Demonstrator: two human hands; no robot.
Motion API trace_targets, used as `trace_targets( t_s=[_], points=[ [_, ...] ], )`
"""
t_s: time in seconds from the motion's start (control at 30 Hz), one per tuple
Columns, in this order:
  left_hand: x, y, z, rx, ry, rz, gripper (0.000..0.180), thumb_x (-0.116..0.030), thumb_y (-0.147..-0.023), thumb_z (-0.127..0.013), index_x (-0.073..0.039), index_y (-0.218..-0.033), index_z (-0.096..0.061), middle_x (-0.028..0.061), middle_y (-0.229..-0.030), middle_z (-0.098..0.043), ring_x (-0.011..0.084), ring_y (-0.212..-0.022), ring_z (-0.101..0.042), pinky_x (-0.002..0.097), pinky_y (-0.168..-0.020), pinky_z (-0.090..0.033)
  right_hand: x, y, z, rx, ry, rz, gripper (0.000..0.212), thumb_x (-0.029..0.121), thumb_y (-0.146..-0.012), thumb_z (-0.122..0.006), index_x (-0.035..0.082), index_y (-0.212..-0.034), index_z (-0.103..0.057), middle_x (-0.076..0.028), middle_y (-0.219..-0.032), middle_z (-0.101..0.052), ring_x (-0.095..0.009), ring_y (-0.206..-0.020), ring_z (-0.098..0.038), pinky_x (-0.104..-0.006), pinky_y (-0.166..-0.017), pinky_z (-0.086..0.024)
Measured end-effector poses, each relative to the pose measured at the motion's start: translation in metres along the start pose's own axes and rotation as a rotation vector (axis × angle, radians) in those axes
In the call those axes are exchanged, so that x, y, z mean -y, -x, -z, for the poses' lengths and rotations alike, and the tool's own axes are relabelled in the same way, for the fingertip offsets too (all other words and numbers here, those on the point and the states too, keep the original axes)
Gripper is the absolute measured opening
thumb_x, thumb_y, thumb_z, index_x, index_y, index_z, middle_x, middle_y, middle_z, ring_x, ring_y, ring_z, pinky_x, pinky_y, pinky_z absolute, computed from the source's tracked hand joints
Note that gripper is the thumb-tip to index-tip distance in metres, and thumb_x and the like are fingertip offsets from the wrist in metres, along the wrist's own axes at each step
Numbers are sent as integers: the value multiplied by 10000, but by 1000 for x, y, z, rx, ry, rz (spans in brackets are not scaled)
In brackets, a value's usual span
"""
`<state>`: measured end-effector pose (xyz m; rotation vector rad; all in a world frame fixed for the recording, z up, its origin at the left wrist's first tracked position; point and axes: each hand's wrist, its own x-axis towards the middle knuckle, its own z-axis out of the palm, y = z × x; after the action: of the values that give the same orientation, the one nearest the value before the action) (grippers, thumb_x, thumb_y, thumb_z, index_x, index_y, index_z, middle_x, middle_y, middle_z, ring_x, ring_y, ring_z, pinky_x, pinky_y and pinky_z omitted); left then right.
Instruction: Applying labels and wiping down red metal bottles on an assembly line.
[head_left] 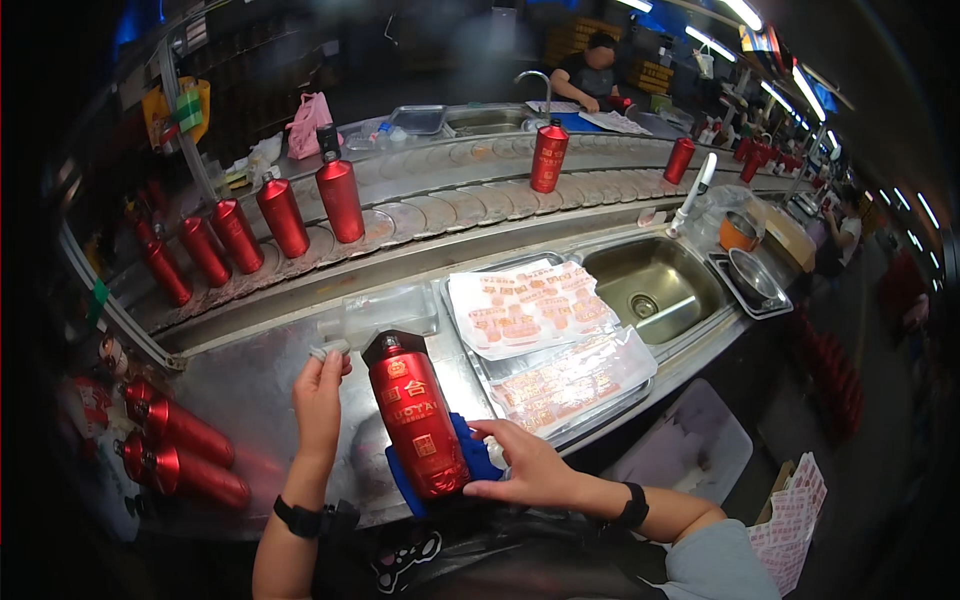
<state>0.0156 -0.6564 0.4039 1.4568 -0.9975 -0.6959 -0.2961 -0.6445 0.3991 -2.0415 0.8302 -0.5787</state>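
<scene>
A red bottle (415, 415) with gold lettering and a dark cap lies tilted in a blue holder (402, 480) on the metal counter, its neck pointing away from me. My left hand (318, 400) is raised left of the neck, its fingertips pinching a small folded white cloth (330, 349). At the lower right side of the bottle, my right hand (528, 465) has its curved fingers and thumb against the base, beside the holder. To the right, sheets of printed labels (530, 305) in red and orange lie on a metal tray, with a shinier label sheet (575, 385) nearer me.
Several red bottles (284, 215) stand along the slatted conveyor (430, 208) behind the counter. More bottles (190, 430) lie at the left. A sink (655, 290) with a white tap (693, 195) is on the right. Across the conveyor sits another person (590, 80).
</scene>
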Motion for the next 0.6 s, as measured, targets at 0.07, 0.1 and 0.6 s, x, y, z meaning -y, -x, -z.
trace_targets(
  t_s=[0.07,0.1,0.6],
  points=[
    [-5,-12,-10,2,-54,-70,289,-226,-1006,-568,34,-1040,-690,31,-879,-689,98,-830,-614,258,-776,-487,2,2,-8,-3,57,43,888,429,-784,-801,37,-1456,-373,-180,-1266,-558,-311,-1057,-597,-382,-816,-514],
    [-4,-13,-13,16,-59,-75,289,-226,-1006,-568,34,-1040,-690,31,-879,-689,98,-830,-614,258,-776,-487,2,3,-12,9,120,87,912,416,-792,-785,34,-1478,-321,-215,-1280,-539,-382,-1125,-594,-436,-858,-520],
    [11,-35,-39,248,-2,64,128,-155,-933,-621,-30,-950,-600,1,-824,-613,69,-741,-539,235,-668,-446,-7,-11,-36,3,138,41,991,229,-746,-733,22,-1533,-168,-268,-1351,-495,-435,-1089,-599,-491,-795,-523]
  ],
)
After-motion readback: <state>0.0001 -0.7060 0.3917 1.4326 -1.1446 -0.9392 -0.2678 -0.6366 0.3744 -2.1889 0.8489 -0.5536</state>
